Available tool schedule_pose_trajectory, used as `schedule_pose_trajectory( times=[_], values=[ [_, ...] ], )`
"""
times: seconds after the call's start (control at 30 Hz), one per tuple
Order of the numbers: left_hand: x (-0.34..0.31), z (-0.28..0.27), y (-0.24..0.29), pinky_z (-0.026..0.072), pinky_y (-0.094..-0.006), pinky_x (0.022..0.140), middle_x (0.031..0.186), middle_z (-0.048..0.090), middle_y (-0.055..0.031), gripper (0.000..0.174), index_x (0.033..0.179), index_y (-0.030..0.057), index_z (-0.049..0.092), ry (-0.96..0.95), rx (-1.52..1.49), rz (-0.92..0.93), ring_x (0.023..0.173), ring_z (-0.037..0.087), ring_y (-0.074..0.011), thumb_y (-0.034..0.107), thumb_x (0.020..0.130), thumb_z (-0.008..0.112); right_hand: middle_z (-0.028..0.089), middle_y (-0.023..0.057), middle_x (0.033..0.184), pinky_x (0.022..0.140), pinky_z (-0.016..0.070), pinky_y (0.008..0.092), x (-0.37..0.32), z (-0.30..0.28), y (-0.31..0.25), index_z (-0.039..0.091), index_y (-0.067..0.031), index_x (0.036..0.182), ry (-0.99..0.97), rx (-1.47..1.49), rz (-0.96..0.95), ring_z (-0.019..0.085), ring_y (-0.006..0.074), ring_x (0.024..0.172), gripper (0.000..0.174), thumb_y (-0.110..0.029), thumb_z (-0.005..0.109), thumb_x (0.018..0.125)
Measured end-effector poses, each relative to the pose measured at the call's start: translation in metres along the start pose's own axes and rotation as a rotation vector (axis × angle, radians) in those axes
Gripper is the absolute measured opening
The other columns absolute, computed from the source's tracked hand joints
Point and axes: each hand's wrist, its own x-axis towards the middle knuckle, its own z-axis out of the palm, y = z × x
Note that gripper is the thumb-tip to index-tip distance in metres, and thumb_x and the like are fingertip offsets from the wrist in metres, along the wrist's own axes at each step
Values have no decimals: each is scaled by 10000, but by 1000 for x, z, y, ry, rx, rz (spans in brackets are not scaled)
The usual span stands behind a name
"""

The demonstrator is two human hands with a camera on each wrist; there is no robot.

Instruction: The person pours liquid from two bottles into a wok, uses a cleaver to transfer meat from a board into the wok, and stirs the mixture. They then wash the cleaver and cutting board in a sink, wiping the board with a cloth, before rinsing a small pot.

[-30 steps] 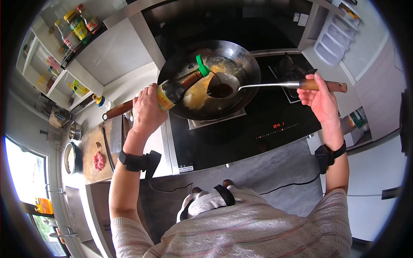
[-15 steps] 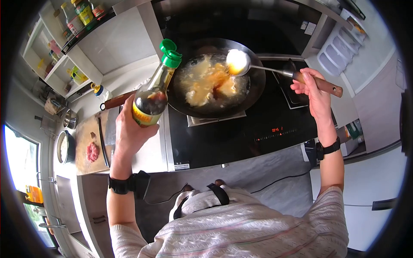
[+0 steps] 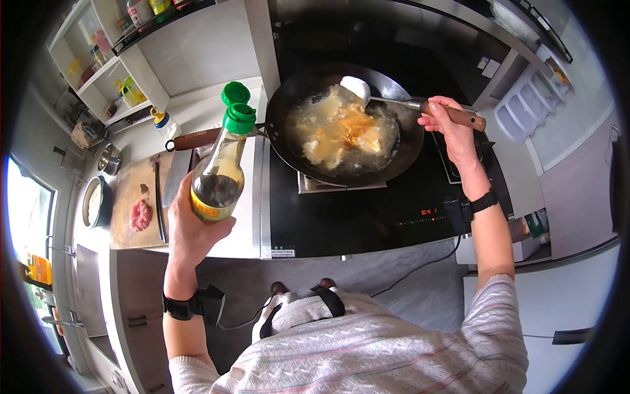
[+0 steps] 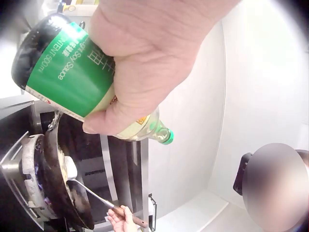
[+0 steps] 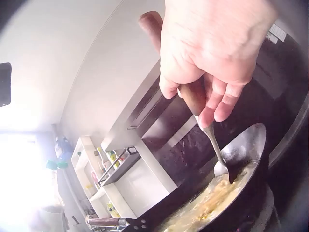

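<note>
My left hand (image 3: 190,223) grips a bottle of light soy sauce (image 3: 220,177), held upright left of the wok; its green flip cap (image 3: 239,117) is open. The green label (image 4: 72,63) shows in the left wrist view. With my right hand (image 3: 449,128) I hold the wooden handle of a ladle (image 3: 469,120). The ladle's bowl (image 3: 356,89) is at the far side of the wok (image 3: 410,148), turned with its pale underside upward. Cloudy broth with egg-like pieces (image 3: 348,128) fills the wok, browned in the middle.
The wok sits on a black cooktop (image 3: 341,223), its handle (image 3: 197,139) pointing left. A cutting board (image 3: 125,213) on the left counter bears raw meat (image 3: 140,215) and dark chopsticks (image 3: 159,203). Beyond are a pot (image 3: 98,202), a metal bowl (image 3: 109,159) and a yellow-capped bottle (image 3: 164,123).
The soy sauce bottle has gone from tipped over the ladle to upright at the left. The ladle, which held dark sauce, has been turned over and moved to the wok's far side.
</note>
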Motion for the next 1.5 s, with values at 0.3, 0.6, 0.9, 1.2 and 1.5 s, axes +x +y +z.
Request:
schedule_pose_trajectory(
  times=[0.3,0.6,0.9,1.2,1.5],
  values=[
    [-8,-9,-18,477,-304,816,950,636,-109,742,1204,-17,474,6,-30,-17,863,617,-190,93,526,754,647,64,885,631,507,223,-4,20,-15,581,-26,1038,-93,36,65,655,131,715,289,-264,630,882],
    [-5,-7,-27,479,-308,819,960,637,-121,795,1237,-45,441,-12,-40,-18,876,620,-200,100,525,763,648,62,906,636,499,213,-24,-14,-45,607,-20,1022,34,-161,-115,648,131,730,255,-223,644,873],
    [1,-2,-28,473,-313,842,982,636,-147,829,1251,-61,426,-44,-52,9,908,627,-233,125,521,770,643,67,890,626,498,228,-37,-25,-26,594,-23,1024,114,-138,11,652,138,720,282,-254,644,871],
    [3,1,-29,474,-324,855,1009,629,-170,836,1259,-57,421,-36,33,16,942,627,-255,130,523,771,646,86,891,635,510,241,-44,-7,-39,595,-14,1011,66,-180,-120,661,163,735,243,-213,635,878],
    [10,5,-24,470,-343,862,1018,620,-192,821,1251,-54,427,-32,128,32,955,619,-297,124,523,761,652,124,866,630,526,267,-71,13,-57,574,12,1020,-103,42,-52,669,184,709,255,-211,597,900]
  ],
)
